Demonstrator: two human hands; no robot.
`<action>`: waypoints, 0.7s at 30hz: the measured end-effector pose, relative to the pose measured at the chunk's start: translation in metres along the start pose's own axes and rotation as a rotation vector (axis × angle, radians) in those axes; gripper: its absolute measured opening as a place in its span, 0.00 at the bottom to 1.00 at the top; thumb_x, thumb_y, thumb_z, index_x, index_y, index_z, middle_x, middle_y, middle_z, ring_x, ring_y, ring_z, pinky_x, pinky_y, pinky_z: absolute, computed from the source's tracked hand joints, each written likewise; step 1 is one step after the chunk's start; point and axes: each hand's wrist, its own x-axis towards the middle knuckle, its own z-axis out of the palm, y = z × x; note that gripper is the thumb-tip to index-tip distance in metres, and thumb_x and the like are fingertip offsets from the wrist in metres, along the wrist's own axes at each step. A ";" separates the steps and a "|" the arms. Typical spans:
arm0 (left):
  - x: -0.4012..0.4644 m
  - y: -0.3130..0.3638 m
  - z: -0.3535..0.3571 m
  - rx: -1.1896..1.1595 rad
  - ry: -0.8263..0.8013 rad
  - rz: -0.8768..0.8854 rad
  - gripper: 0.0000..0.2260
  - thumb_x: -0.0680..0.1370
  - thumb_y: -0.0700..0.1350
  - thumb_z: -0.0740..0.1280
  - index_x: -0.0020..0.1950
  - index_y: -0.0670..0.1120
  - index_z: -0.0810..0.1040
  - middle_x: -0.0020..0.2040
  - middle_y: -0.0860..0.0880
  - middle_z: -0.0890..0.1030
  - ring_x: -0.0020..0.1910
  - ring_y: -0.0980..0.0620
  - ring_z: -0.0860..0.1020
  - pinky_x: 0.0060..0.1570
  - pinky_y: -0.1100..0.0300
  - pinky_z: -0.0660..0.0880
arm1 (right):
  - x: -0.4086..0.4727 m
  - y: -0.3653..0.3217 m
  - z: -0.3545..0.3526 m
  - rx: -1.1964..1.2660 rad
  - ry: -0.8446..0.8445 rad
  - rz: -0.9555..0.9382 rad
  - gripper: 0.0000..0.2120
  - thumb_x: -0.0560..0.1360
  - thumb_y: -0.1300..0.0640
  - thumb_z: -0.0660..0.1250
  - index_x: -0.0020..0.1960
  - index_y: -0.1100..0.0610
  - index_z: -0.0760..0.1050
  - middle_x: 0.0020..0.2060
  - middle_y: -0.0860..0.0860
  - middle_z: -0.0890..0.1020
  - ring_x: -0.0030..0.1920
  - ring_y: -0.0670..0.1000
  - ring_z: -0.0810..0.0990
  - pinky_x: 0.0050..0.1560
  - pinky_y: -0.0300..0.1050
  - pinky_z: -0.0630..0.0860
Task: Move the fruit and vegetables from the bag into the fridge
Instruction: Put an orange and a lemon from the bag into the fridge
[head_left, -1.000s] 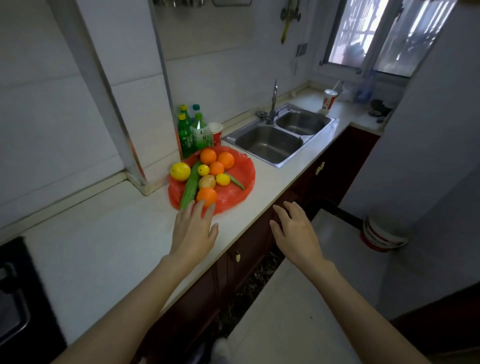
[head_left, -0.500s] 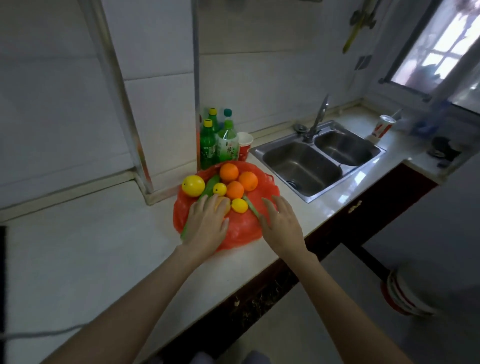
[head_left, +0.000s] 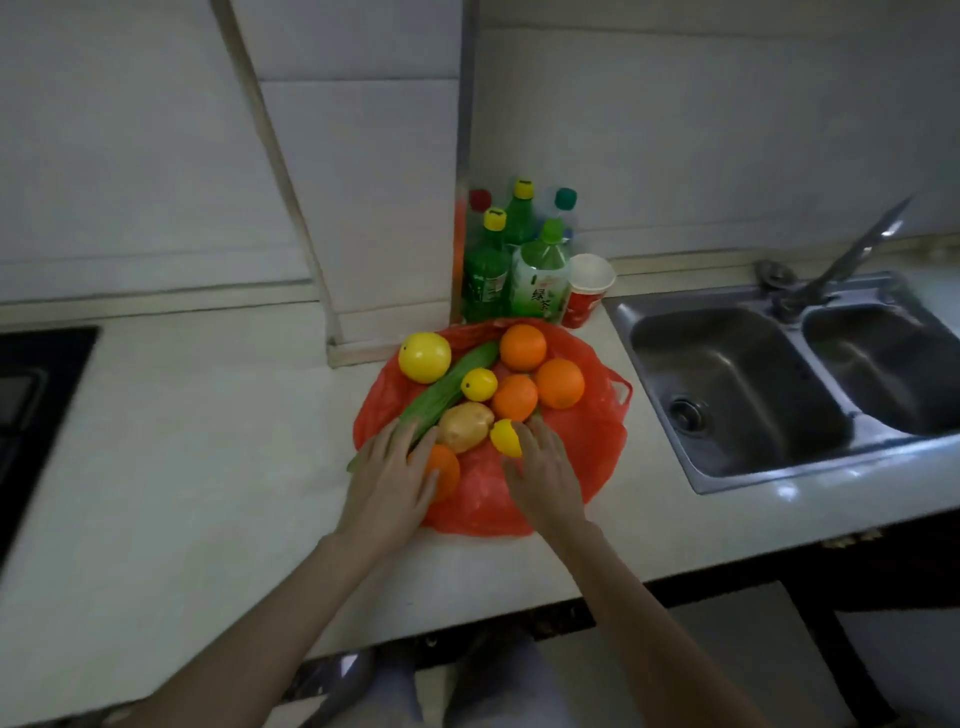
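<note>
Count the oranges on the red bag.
4. Three cluster at the back right: orange, orange, orange. A fourth orange lies under the left hand. Others may be hidden.

Bare forearms, no sleeves visible

Hands (head_left: 387, 480) over fruit-laden red bag (head_left: 587, 447)

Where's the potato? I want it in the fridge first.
In the head view, the potato lies mid-pile on the red bag, between the corn and a small lemon, just beyond both hands.
</note>
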 end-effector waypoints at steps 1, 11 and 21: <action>-0.001 0.003 0.002 0.007 -0.008 -0.026 0.23 0.76 0.52 0.55 0.66 0.43 0.72 0.64 0.41 0.74 0.62 0.39 0.72 0.59 0.45 0.73 | 0.004 0.005 0.004 0.002 -0.027 -0.002 0.22 0.72 0.59 0.65 0.66 0.60 0.70 0.64 0.62 0.72 0.68 0.63 0.67 0.64 0.56 0.70; -0.008 0.026 0.025 0.041 -0.073 -0.249 0.22 0.76 0.53 0.55 0.65 0.44 0.72 0.64 0.40 0.74 0.60 0.38 0.74 0.56 0.46 0.75 | 0.034 0.043 0.041 -0.077 -0.159 -0.093 0.24 0.70 0.55 0.69 0.65 0.54 0.70 0.63 0.58 0.72 0.72 0.63 0.60 0.62 0.57 0.73; -0.010 0.025 0.026 0.025 -0.045 -0.303 0.25 0.74 0.54 0.58 0.68 0.46 0.69 0.64 0.41 0.74 0.61 0.39 0.74 0.53 0.47 0.76 | 0.030 0.047 0.042 -0.048 -0.185 -0.122 0.23 0.70 0.55 0.72 0.63 0.52 0.71 0.60 0.53 0.74 0.74 0.61 0.57 0.53 0.53 0.77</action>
